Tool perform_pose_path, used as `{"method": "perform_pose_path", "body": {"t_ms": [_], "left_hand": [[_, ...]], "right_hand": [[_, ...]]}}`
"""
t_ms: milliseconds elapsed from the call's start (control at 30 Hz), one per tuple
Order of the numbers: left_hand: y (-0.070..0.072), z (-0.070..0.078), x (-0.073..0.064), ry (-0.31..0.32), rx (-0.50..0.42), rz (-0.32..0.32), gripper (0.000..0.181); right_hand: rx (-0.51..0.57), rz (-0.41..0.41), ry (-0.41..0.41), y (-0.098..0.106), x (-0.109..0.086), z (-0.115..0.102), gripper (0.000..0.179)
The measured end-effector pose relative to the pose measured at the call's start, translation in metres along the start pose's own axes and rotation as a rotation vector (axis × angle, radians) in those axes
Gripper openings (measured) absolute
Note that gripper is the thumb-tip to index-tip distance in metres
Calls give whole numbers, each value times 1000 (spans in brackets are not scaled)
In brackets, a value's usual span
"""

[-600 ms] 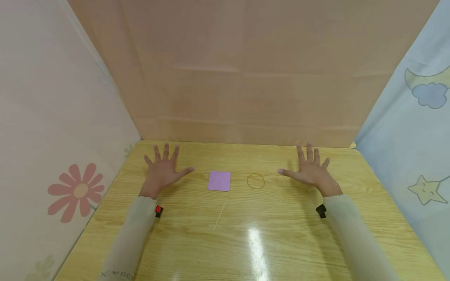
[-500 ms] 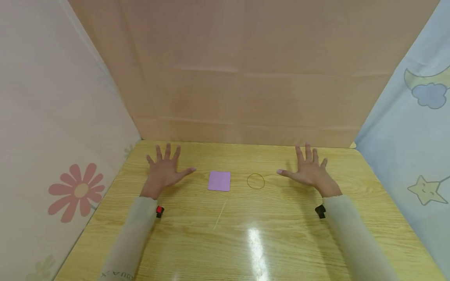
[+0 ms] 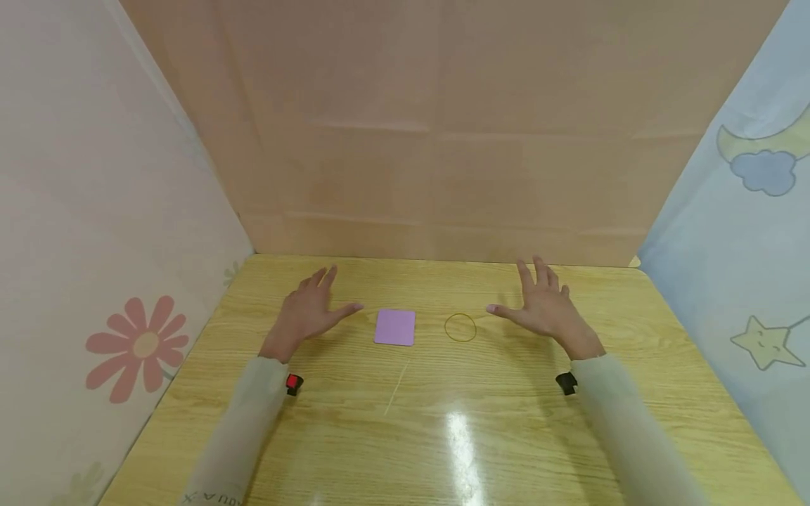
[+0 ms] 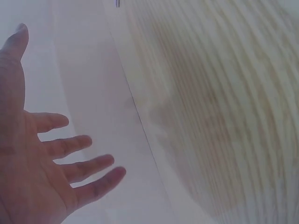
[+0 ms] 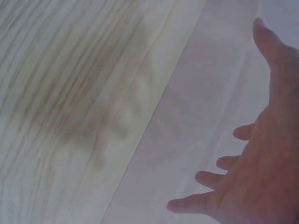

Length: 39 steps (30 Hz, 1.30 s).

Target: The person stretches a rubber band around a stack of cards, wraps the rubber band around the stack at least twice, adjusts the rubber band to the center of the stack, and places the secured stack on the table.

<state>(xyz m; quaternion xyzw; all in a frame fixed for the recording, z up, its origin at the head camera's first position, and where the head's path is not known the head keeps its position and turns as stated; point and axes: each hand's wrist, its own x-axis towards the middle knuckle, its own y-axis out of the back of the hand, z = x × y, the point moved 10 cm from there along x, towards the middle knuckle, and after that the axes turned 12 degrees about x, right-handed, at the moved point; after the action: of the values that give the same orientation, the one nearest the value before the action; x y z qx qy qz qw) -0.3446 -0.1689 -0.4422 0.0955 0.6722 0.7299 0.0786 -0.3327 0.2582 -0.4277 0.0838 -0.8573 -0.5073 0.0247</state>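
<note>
In the head view a purple square card (image 3: pixel 395 327) lies flat near the middle of the wooden table (image 3: pixel 354 436). To its right is a thin yellow ring, like a rubber band (image 3: pixel 460 327). My left hand (image 3: pixel 306 313) is over the table left of the card, thumb pointing toward it and fingers spread. My right hand (image 3: pixel 545 309) is on the other side, its thumb toward the band, fingers apart. Both hands are bare of any object. The left wrist view shows the left palm (image 4: pixel 32 172) with relaxed fingers; the right wrist view shows the right palm (image 5: pixel 261 172) likewise.
A thin pale line (image 3: pixel 397 388) marks the table in front of the card. A brown sheet (image 3: pixel 436 140) rises at the table's back edge. Printed cloths stand at the left (image 3: pixel 76 211) and right (image 3: pixel 715 232). A small black device sits at each wrist.
Both hands have moved inward, the left toward the card and the right toward the band. The left hand has turned and its fingers have drawn closer together. Card and band stay put.
</note>
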Motion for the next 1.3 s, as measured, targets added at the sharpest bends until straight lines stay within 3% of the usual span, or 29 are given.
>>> {"method": "perform_pose_path", "body": {"t_ms": [400, 800, 1100, 1300], "left_hand": [[-8, 23, 1, -35, -109, -37, 105], [-21, 45, 8, -116, -104, -28, 86], [-25, 61, 8, -191, -123, -38, 69], [-29, 66, 9, -200, -125, -59, 69]], "right_hand": [[56, -20, 15, -7, -3, -17, 122], [135, -54, 11, -21, -3, -24, 116], [226, -81, 38, -34, -5, -34, 81], [235, -98, 55, -44, -2, -37, 60]]}}
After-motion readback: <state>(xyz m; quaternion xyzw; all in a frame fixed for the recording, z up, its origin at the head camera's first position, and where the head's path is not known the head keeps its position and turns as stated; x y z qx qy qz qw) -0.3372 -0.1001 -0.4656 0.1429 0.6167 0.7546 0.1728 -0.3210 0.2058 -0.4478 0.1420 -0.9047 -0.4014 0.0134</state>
